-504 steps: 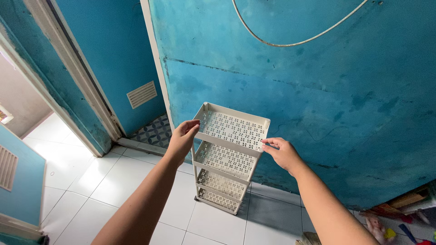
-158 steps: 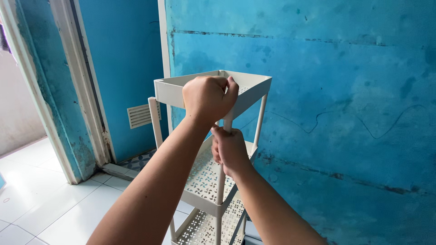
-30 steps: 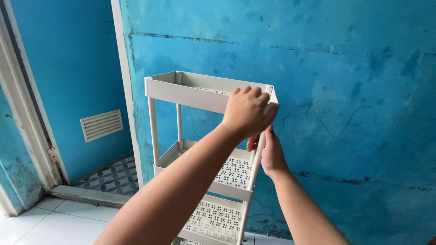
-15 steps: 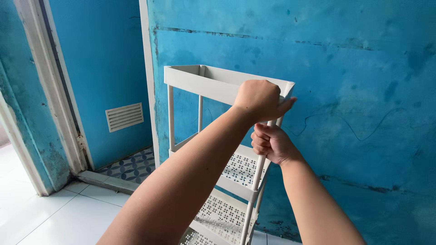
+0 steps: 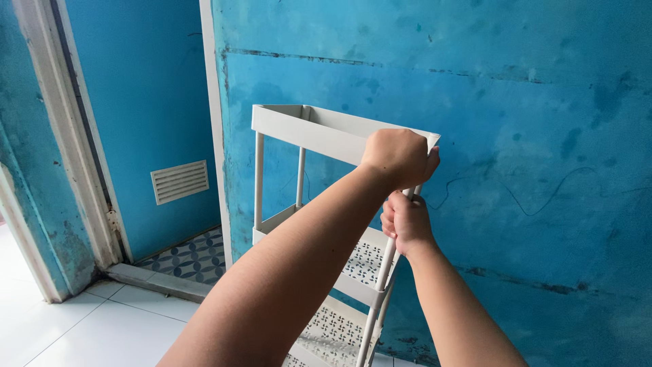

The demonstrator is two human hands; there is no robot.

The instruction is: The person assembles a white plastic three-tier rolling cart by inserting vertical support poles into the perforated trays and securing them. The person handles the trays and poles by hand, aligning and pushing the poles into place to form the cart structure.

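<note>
Against blue wall (image 5: 530, 102): white rack (image 5: 305, 129), three tiers. Left hand (image 5: 401, 158) clenched over top tray corner; right hand (image 5: 405, 221) grasping corner post (image 5: 386, 261) below it.

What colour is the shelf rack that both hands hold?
The shelf rack is white, with perforated trays; the head view shows it best.

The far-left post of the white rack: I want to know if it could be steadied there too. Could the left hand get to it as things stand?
Probably yes. The left hand grips the top tray's near corner, and the far-left post stands bare with open air before it. The hand would have to let go first; the right hand holds the near post.
</note>
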